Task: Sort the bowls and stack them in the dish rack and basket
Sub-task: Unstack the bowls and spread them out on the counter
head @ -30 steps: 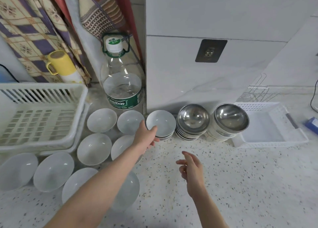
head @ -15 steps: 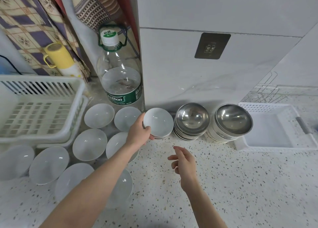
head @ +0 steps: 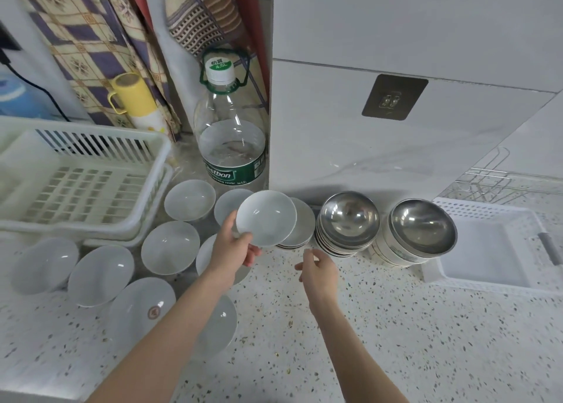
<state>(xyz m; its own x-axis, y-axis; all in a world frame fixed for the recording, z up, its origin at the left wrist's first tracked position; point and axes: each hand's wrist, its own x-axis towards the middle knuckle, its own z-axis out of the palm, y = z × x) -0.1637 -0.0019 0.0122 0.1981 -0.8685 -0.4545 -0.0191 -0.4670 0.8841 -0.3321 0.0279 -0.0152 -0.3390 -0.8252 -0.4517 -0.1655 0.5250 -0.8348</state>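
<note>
My left hand (head: 233, 247) grips a small white bowl (head: 266, 217) by its near rim, lifted and tilted above a short stack of the same white bowls (head: 301, 229). My right hand (head: 318, 273) hovers just below that stack, fingers loosely curled, holding nothing. Two stacks topped by steel bowls (head: 348, 218) (head: 422, 227) stand to the right. Several larger white bowls (head: 170, 247) lie spread on the counter at the left. The cream dish rack (head: 152, 146) is at far left, the white basket (head: 487, 217) at far right.
A large water bottle (head: 231, 146) stands against the wall behind the bowls, with a yellow-capped flask (head: 137, 101) left of it. A wire rack (head: 487, 183) sits behind the basket. A speckled counter (head: 396, 326) spreads in front.
My left hand took hold of the top small white bowl and lifted it off its stack, tilting it. My right hand moved slightly forward toward the stack.
</note>
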